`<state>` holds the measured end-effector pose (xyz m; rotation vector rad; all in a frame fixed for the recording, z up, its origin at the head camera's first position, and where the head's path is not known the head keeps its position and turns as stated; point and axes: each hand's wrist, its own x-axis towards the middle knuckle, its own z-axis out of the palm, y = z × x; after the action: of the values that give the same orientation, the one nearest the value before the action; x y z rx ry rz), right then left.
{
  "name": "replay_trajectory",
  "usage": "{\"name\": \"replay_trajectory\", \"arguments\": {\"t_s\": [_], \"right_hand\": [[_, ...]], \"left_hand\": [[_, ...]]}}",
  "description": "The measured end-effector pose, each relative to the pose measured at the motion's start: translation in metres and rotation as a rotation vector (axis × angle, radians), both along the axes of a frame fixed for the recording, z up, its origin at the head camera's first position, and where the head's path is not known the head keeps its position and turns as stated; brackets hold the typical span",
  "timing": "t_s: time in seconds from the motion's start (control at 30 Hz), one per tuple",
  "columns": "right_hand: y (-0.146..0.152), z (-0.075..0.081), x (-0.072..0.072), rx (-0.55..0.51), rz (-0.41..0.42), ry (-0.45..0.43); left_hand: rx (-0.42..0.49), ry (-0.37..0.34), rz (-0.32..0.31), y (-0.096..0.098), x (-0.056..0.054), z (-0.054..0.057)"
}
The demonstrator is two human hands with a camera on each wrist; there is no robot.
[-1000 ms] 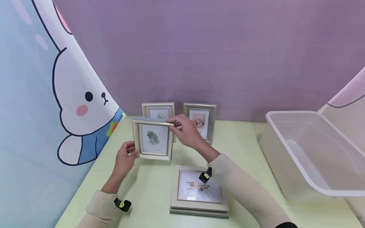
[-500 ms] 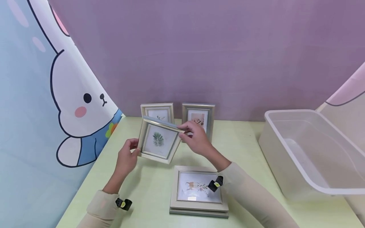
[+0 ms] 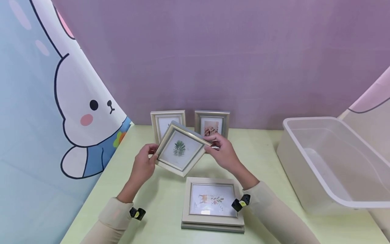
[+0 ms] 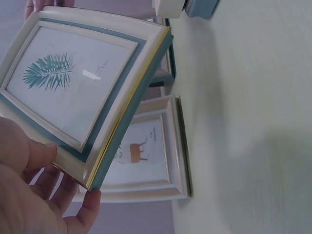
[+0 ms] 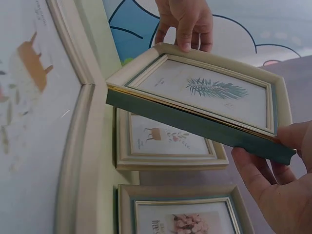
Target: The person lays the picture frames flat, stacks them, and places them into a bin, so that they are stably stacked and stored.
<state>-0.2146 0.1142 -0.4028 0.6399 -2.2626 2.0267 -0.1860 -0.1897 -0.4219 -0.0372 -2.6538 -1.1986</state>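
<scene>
The left hand (image 3: 144, 165) and right hand (image 3: 224, 154) are gripping the leaf picture (image 3: 180, 149) by opposite corners, apparently to steady its tilt, above and beyond the picture stack (image 3: 212, 203); two upright pictures (image 3: 211, 126) are standing farther beyond that stack, presumably propped from behind.

Looks satin-smooth around the leaf frame (image 3: 182, 154), impossible to tell as wood or plastic, with shiny metallic gold along one edge, and glossy across the front, with glare over a paper-like print (image 4: 63, 83). Seems equally smooth on the lying frame (image 3: 213, 201), glossy in front with a bright reflection; gleams metallic along the top of the flower frame (image 3: 211, 123). Reads as smooth, faintly translucent plastic in the bin (image 3: 300, 173), matt and smooth on the table (image 3: 256, 145), matt cloth on the purple backdrop (image 3: 213, 57), smooth printed sheeting on the rabbit hanging (image 3: 77, 108), matt fabric on the sleeves (image 3: 275, 215), and black plastic on the wrist cameras (image 3: 240, 202)
</scene>
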Motion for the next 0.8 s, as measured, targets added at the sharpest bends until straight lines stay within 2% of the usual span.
{"name": "replay_trajectory", "arguments": {"t_s": [0.2,0.37,0.67,0.8], "right_hand": [[0.01,-0.01,0.003,-0.04,-0.004,-0.071],[0.016,-0.016,0.004,-0.033,-0.014,-0.066],[0.026,-0.027,0.011,0.041,-0.057,-0.075],[0.032,-0.032,0.015,0.059,-0.087,-0.1]], "left_hand": [[-0.075,0.06,-0.026,0.008,0.0,0.002],[-0.148,0.11,-0.054,0.012,0.001,0.007],[-0.35,0.206,-0.074,0.019,0.002,0.028],[-0.424,0.281,-0.093,0.025,0.0,0.037]]}}
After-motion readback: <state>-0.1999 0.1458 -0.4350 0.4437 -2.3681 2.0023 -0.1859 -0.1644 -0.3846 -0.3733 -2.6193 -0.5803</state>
